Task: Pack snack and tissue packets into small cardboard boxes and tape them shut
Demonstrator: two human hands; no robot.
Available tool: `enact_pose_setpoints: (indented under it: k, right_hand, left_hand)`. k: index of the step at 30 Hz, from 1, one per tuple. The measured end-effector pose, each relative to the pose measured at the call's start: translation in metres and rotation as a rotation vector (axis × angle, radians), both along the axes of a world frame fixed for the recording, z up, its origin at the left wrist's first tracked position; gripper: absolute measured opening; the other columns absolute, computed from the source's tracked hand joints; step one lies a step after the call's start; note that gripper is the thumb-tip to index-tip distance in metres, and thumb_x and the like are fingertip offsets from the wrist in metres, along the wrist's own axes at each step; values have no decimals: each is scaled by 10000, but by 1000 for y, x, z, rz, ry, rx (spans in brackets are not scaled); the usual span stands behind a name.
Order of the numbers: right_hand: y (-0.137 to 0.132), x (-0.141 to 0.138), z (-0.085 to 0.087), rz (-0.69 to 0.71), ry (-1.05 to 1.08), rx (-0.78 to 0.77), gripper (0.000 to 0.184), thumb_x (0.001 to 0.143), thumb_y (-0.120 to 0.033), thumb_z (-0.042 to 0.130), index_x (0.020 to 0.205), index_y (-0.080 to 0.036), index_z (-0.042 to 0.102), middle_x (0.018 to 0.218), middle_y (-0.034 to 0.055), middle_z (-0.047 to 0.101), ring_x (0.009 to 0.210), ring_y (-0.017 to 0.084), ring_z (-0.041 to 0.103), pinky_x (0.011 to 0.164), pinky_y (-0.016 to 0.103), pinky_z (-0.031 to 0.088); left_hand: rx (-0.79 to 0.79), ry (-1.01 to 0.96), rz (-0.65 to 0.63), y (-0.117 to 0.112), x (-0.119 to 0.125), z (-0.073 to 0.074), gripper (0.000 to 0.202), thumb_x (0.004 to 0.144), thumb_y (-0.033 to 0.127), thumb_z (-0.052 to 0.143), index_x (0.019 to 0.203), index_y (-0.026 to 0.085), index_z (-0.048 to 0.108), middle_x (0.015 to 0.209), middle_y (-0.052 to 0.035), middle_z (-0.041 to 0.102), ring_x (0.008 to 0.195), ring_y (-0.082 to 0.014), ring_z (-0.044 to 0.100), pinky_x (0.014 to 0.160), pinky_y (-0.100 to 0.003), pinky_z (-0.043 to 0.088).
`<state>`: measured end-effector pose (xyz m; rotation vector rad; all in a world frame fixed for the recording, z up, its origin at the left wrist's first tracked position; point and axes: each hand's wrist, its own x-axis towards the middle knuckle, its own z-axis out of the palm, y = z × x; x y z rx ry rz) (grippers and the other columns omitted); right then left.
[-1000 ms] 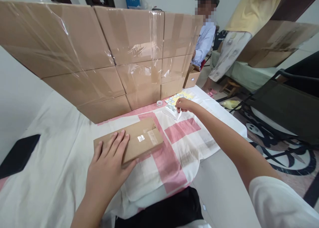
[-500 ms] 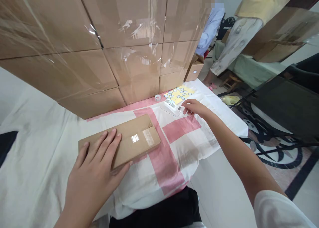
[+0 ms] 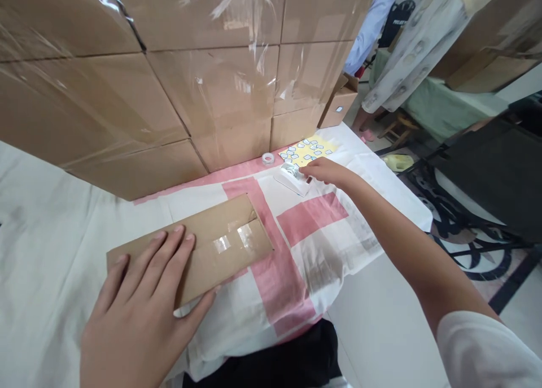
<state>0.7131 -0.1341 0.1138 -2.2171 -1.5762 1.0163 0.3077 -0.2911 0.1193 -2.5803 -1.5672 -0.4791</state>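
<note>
A long, flat cardboard box (image 3: 224, 235) lies on the cloth in front of me, with pieces of clear tape on its top near the right end. My left hand (image 3: 139, 297) rests over the left part of this box, fingers spread on the top and thumb along the near edge. Farther off, a white tape dispenser (image 3: 293, 179) with a clear roll sits on the table. My right hand (image 3: 319, 171) is at its right end, fingers curled together against the dispenser's tape end. Whether any tape is pinched is too small to see.
Cartons (image 3: 228, 94) wrapped in clear film form a wall behind the box. Beside the dispenser are a loose tape roll (image 3: 268, 158) and a yellow sheet with small labels (image 3: 305, 151). A small open carton (image 3: 339, 103) stands at the far corner. Other people stand beyond.
My right hand has moved left onto the tape dispenser, from just beside it. My left hand stays on the box. The view has shifted slightly.
</note>
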Motion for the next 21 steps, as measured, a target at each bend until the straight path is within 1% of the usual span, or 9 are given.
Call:
enact_pose_setpoints:
  k: [2,4,8,10,12,16,18,21]
  right_hand:
    - [2,-1,-2,-5,33,-35,311,927,-381,634,744,-140,703,823,90,709,583,116,452,476,253,312]
    - [4,-1,-4,-13,60,-61,313,923,-365,650,721,-131,703,798,92,700,562,109,446,452,248,308]
    - [7,3,-8,-41,125,-69,274,882,-303,716,668,-132,705,740,86,678,555,106,467,439,231,342]
    - [7,8,-10,-54,168,-58,239,852,-271,751,658,-137,708,735,84,676,560,108,490,443,224,370]
    - [7,16,-12,-51,227,-43,222,822,-280,792,666,-143,711,728,85,675,570,116,528,461,228,416]
    - [5,30,-14,20,331,33,252,801,-376,816,701,-164,724,700,82,669,600,153,603,500,258,494]
    - [3,30,-13,21,287,113,247,807,-385,799,717,-167,726,723,80,674,638,157,627,522,248,502]
    - [0,16,-12,21,196,236,199,822,-345,745,749,-164,702,792,66,685,702,149,647,587,235,508]
  left_hand:
    - [2,-6,-1,0,-1,0,754,979,535,463,1644,279,217,1650,-51,404,1490,-361,425,1271,-624,255]
    - [1,-17,-3,0,-1,-1,767,971,537,468,1648,283,212,1653,-40,397,1491,-360,424,1270,-625,257]
    - [-20,-58,16,0,-1,-3,801,946,563,467,1654,322,179,1675,17,348,1507,-344,405,1279,-615,246]
    - [-20,-73,21,-2,-1,-6,815,930,552,498,1650,308,207,1676,18,344,1509,-344,402,1284,-605,239]
    - [-9,-84,33,-4,-1,-9,816,913,535,536,1639,282,261,1659,3,382,1500,-344,417,1279,-590,252]
    - [34,-182,129,-6,-4,-16,788,894,551,554,1604,269,357,1636,-2,430,1484,-361,435,1269,-599,248]
    - [42,-265,175,-7,-7,-19,778,884,559,563,1589,280,387,1636,9,431,1477,-379,436,1266,-618,236]
    - [19,-393,210,-7,-15,-26,784,866,574,568,1583,307,398,1635,23,431,1469,-415,418,1265,-644,186]
